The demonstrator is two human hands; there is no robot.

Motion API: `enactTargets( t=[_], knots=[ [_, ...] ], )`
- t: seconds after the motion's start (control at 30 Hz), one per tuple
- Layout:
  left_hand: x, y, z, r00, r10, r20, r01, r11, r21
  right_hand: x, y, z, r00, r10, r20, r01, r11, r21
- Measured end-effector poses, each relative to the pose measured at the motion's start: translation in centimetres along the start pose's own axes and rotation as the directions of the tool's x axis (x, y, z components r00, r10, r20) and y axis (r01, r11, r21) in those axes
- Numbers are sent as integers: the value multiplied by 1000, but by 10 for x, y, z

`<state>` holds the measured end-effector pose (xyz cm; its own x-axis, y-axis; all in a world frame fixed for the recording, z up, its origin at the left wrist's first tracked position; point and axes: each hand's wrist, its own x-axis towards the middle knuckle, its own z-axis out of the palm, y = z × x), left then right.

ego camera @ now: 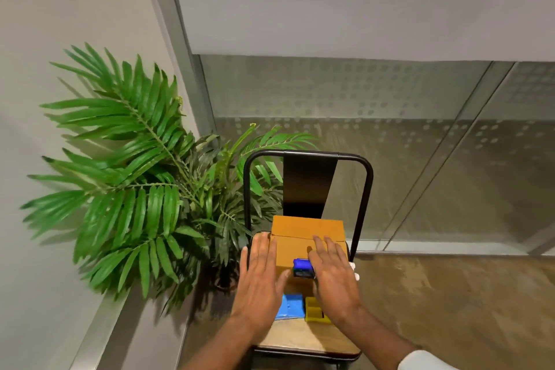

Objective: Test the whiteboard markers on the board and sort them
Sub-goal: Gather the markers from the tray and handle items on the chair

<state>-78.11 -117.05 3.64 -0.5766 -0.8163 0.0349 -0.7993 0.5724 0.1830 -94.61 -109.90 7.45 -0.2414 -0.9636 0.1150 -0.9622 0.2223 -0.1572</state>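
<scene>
Spreading straight fingers and gripping nothing, you hold your left hand (258, 273) at the left edge of the box (306, 228), right hand (333, 275) over its top. A blue-and-black item (302, 267) sits beside your right thumb; blue tray (290, 305) and yellow tray (313, 309) lie near your wrists.

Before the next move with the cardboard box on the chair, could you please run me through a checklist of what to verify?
1. Cardboard box rests squarely on the chair seat: ok.
2. Left hand lies flat at the box's left edge, fingers straight: ok.
3. Right hand lies flat on the box top, gripping nothing: ok.
4. Blue container and yellow container stand side by side on the seat in front of the box: ok.
5. Markers at hand: cannot tell; the blue and dark object between the hands is too blurred to identify.
6. Box contents: cannot tell; the hands cover the top.
</scene>
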Motion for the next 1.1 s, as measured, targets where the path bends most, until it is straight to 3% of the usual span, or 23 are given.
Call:
enactTargets(
  t=[0.37, 0.67, 0.93, 1.1],
  knots=[
    [-114, 77, -33, 961, -209, -182, 203, 978, -47, -89, 8, -43, 972, -222, -82, 229, 968, 106],
    [-238, 89, -69, 876, -391, -284, 388, 919, -71, -170, -58, -77, 898, -420, -129, 440, 853, 282],
    [-379, 62, -88, 727, -580, -368, 591, 801, -94, -257, -152, -85, 773, -611, -171, 627, 694, 354],
    [-500, 49, -105, 605, -713, -354, 742, 667, -75, -339, -225, -81, 674, -708, -212, 723, 573, 387]
  ],
)
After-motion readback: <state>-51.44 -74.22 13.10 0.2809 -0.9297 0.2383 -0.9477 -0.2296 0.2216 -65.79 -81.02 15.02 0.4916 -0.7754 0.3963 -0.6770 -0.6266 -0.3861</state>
